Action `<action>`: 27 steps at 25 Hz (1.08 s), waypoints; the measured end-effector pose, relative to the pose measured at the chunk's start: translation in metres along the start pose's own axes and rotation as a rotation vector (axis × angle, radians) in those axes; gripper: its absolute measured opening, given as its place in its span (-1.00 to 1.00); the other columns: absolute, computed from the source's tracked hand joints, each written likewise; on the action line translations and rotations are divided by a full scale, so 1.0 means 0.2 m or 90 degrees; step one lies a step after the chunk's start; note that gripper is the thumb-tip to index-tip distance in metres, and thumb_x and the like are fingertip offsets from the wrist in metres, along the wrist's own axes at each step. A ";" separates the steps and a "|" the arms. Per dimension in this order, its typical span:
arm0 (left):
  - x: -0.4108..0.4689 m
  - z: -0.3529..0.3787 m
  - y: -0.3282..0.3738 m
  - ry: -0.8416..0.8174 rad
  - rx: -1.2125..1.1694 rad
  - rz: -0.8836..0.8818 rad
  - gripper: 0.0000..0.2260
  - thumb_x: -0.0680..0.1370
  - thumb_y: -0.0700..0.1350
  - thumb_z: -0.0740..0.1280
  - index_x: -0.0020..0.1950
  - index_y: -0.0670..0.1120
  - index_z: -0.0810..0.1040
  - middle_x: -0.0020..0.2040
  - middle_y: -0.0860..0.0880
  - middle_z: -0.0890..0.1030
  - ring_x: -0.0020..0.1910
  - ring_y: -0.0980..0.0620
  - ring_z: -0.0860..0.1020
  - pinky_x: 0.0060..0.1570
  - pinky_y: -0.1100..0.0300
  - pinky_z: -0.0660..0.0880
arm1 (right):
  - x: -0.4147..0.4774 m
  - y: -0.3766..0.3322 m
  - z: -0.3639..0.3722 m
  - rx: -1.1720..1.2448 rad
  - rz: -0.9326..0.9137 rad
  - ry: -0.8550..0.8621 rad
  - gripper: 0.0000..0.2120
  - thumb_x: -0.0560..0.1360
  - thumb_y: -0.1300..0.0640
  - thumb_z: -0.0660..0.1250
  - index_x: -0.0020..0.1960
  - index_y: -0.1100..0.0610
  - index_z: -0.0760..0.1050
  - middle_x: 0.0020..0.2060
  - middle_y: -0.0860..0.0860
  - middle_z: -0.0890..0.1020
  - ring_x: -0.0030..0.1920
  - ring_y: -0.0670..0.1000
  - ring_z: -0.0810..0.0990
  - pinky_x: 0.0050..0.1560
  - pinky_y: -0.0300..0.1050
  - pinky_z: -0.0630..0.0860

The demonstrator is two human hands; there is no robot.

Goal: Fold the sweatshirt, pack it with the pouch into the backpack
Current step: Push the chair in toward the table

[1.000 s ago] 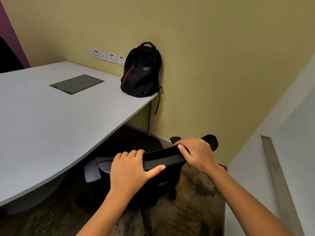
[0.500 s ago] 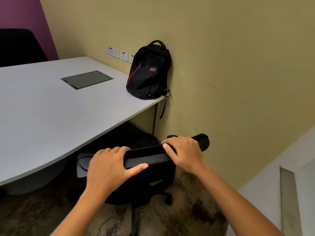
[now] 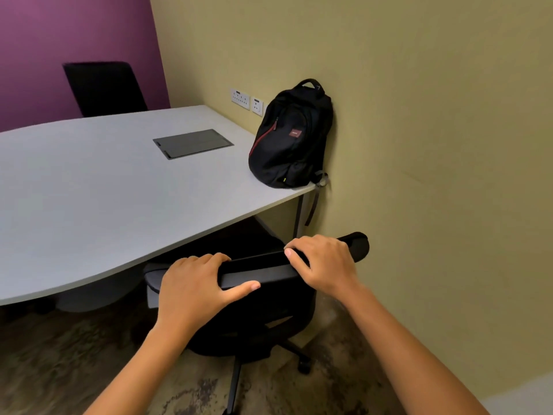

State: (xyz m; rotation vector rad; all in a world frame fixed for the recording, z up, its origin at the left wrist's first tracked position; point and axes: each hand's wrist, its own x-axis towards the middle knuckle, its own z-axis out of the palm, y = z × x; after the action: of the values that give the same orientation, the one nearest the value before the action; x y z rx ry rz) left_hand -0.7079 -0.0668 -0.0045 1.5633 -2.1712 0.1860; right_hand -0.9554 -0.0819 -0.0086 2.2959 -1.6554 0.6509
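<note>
A black backpack [image 3: 291, 139] with a red zip line stands upright on the far right corner of the grey table [image 3: 89, 190], leaning on the yellow wall. Its zips look shut. Both my hands grip the top edge of a black office chair's backrest [image 3: 263, 271]: my left hand [image 3: 194, 289] on its left part, my right hand [image 3: 324, 265] further right. The chair stands between me and the table's right end. No sweatshirt and no pouch are in view.
A dark flat cable hatch [image 3: 193, 143] is set into the table top. Wall sockets [image 3: 245, 100] sit behind the backpack. Another black chair [image 3: 104, 88] stands at the far side by the purple wall. The floor is dark patterned carpet.
The view has swung left and the backpack now sits further right in the frame. My hands keep the same grip on the chair back, which has shifted slightly.
</note>
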 end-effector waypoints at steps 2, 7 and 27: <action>0.09 0.06 0.07 0.002 0.010 -0.009 -0.22 0.32 0.61 -0.06 0.06 0.08 0.62 -0.28 0.15 0.60 -0.29 0.12 0.56 -0.31 0.23 0.39 | 0.06 0.13 0.02 0.009 -0.015 -0.009 -0.61 0.57 -0.22 -0.02 0.04 -0.15 0.56 -0.14 -0.21 0.64 -0.14 -0.16 0.57 -0.25 -0.22 0.39; 0.32 0.22 0.22 0.009 0.024 -0.038 -0.25 0.36 0.58 -0.01 -0.04 0.01 0.64 -0.36 0.11 0.57 -0.37 0.07 0.54 -0.34 0.19 0.37 | 0.25 0.45 0.09 0.062 -0.049 -0.033 -0.62 0.57 -0.21 0.00 0.07 -0.16 0.57 -0.07 -0.25 0.65 -0.06 -0.19 0.57 -0.17 -0.22 0.43; 0.99 0.58 0.63 0.010 0.078 -0.262 -0.20 0.24 0.64 -0.05 0.13 0.15 0.57 -0.02 0.18 0.64 0.01 0.12 0.57 -0.15 0.25 0.33 | 0.85 1.26 0.38 0.138 -0.217 -0.022 -0.64 0.58 -0.17 0.04 0.00 -0.10 0.59 -0.14 -0.20 0.66 -0.15 -0.14 0.60 -0.28 -0.22 0.40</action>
State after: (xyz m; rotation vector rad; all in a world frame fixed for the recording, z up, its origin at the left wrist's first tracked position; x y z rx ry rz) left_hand -0.9067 -0.2358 -0.0019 2.0284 -1.8051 0.1993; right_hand -1.1324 -0.3414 -0.0084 2.6681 -1.2111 0.7424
